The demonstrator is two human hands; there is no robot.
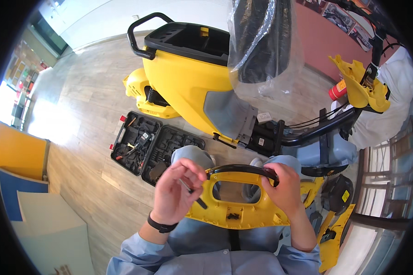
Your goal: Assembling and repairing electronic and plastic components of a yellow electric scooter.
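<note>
A yellow plastic panel [237, 213] with an oval opening rests on my lap, a black curved bar [234, 168] along its top edge and several small black parts [233, 216] lying on it. My right hand [282, 185] grips the bar's right end. Near the bar's left end, my left hand [179, 188] has curled fingers round a slim dark tool [198, 200], probably a screwdriver, angled down over the panel; its tip is hard to make out.
Before me stands a yellow scooter body [179, 87] with a plastic-wrapped seat [259, 50]. An open black toolbox [131, 142] lies on the floor ahead-left. Loose yellow and black body parts [337, 229] are at my right. Yellow, blue and grey blocks [55, 229] stand at left.
</note>
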